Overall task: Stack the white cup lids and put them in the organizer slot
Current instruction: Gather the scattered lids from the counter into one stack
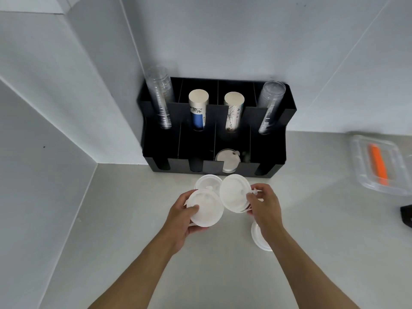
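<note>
1. Countertop (133, 219) left of the arms lies bare up to the left wall (44, 130).
2. Black organizer (267, 161) blocks the back corner; its front row's two left slots and far right slot look open.
3. Third front slot already holds lids (227, 162).
4. Loose lid (206, 181) sits between hands and organizer.
5. Another lid (258, 238) lies under the right forearm.
6. Clear container (379, 163) occupies the right side.
</note>
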